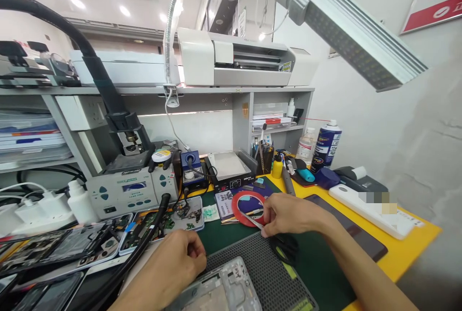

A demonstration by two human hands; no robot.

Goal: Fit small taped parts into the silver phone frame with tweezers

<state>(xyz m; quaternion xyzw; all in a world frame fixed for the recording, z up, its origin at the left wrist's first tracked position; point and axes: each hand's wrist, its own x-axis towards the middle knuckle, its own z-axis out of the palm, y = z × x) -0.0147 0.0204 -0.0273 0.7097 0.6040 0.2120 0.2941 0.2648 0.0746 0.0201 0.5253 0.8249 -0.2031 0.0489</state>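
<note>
My right hand (288, 214) is closed in a pinch at the middle of a pair of scissors. Their black handles (285, 249) rest by the mat's far right corner, and the silver blades (250, 218) point across a red tape roll (236, 205). Low in the view, my left hand (180, 258) is curled beside the upper left of a silver phone frame (234, 284). Its fingertips are pressed together, and what they hold, if anything, is hidden. The phone frame lies on a grey textured mat (270, 272), partly cut off by the bottom edge.
Phone parts in trays (197, 205) and a black hose (151, 229) lie left. Behind stand a rework station (133, 188) and a small black heating unit (234, 183). A dark phone-like slab (346, 229), a white bar (371, 211) and a spray can (327, 145) are right; a lamp (357, 32) hangs above.
</note>
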